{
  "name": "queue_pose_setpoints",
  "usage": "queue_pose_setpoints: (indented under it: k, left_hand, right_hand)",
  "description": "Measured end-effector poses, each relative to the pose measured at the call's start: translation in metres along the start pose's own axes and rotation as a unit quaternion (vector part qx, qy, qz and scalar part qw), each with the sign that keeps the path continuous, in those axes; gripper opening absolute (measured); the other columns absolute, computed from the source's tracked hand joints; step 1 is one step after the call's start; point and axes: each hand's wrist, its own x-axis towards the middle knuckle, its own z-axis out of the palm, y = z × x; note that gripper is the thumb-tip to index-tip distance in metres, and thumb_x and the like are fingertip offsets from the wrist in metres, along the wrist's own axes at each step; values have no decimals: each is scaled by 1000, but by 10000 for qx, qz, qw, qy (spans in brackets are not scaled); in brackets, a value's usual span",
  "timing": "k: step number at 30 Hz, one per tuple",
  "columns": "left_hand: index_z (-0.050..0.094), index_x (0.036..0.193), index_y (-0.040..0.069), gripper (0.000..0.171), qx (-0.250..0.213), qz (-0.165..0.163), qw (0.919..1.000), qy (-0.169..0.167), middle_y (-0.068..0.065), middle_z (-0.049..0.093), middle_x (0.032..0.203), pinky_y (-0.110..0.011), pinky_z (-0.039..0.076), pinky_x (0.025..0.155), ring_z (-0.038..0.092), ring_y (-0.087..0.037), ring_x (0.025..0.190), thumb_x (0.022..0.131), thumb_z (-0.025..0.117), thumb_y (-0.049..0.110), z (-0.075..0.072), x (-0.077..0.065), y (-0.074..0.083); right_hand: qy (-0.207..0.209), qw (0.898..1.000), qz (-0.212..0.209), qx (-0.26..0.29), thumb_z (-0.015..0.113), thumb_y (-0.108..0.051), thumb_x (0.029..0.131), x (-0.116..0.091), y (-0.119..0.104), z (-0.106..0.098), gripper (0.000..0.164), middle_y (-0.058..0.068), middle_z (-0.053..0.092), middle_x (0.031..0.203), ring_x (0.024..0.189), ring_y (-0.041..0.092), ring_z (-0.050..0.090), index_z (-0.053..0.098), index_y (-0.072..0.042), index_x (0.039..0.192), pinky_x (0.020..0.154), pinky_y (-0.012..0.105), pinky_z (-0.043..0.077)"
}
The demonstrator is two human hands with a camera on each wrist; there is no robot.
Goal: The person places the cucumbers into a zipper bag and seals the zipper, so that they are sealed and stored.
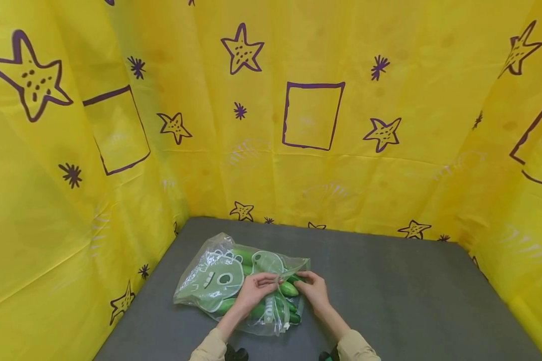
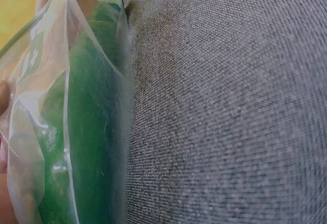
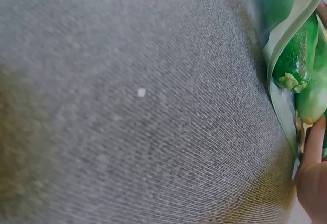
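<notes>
A clear zip bag (image 1: pixel 208 281) printed with green cartoon figures lies on the dark grey surface, its mouth facing right. Inside are several green cucumbers (image 1: pixel 289 289), their ends showing at the opening. My left hand (image 1: pixel 251 295) pinches the near lip of the mouth and holds it back to the left. At the right side of the mouth, my right hand (image 1: pixel 313 292) grips the other lip with curled fingers, close against the cucumber ends. In the right wrist view, a fingertip (image 3: pixel 318 132) is right at a paler cucumber (image 3: pixel 310 104).
A dark grey fabric-covered table (image 1: pixel 397 301) spreads out around the bag. Yellow curtains (image 1: pixel 316 185) with purple stars and squares enclose it at the back and both sides. A white zip slider (image 1: pixel 285 326) sits at the bag's near corner.
</notes>
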Motion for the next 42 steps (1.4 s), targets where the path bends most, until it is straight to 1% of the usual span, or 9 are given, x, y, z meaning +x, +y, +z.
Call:
queue_pose_setpoints:
  k: [4,7,11,17,19,24,26,36,42]
  left_hand:
    - [58,117,-13,35,1,98,9999,-29,-26,66,110,-20,54,84,69,-10,95,88,65,6,0,0,0]
    - [58,117,-12,35,-18,69,10000,-19,-27,65,111,-19,54,84,69,-11,96,88,65,6,0,-1,1]
    - [58,117,-12,35,-58,22,10000,-25,-28,65,112,-19,54,84,69,-11,96,88,65,6,0,-1,1]
    - [58,116,-13,35,-12,150,9999,-51,-25,67,109,-20,55,83,69,-11,95,88,65,7,0,0,0]
    - [59,115,-12,34,8,89,10000,-15,-25,67,109,-20,55,83,69,-10,94,88,65,6,0,0,0]
    - [59,116,-11,32,-15,-101,9999,60,-28,65,111,-20,55,83,69,-23,99,88,64,4,2,-1,4]
    - [59,116,-12,32,-12,-80,10000,47,-28,65,111,-20,55,84,68,-28,101,88,63,4,2,-1,4]
    - [59,116,-10,33,130,-44,9999,15,-28,65,112,-18,54,84,69,-10,94,87,65,4,2,-1,3]
    - [60,115,-10,33,436,317,9984,-165,-29,65,110,-17,53,84,70,-17,96,87,66,6,3,-3,2]
  right_hand:
    - [23,9997,86,-219,70,-3,73,3,-1,1,25,13,71,93,77,11,56,71,2,97,65,19,47]
    - [14,9990,84,-428,70,-5,73,4,-1,2,25,12,71,86,70,10,54,71,1,97,61,21,46]
    - [54,9977,-32,-677,69,-6,74,3,-1,4,23,13,72,88,73,11,57,72,-1,96,64,24,47]
    - [218,9932,-230,-1119,66,-5,77,1,2,9,19,13,73,93,84,18,65,73,-4,95,69,28,49]
    - [296,9925,-218,-1163,66,-5,77,0,2,10,19,12,74,94,87,21,66,73,-5,95,71,29,50]
    - [368,9916,-312,-1197,67,-4,77,-2,0,12,19,13,73,94,86,23,66,73,-3,95,70,30,50]
    - [374,9910,-386,-1229,67,-3,77,-2,-1,13,19,14,73,93,84,22,66,73,-3,95,69,30,50]
    - [463,9881,-424,-1403,69,-4,77,-3,-1,12,18,13,74,92,86,24,67,74,-4,95,69,31,51]
    - [600,9847,-489,-1559,71,-6,76,-4,-2,11,17,13,74,90,86,27,67,74,-4,93,71,35,53]
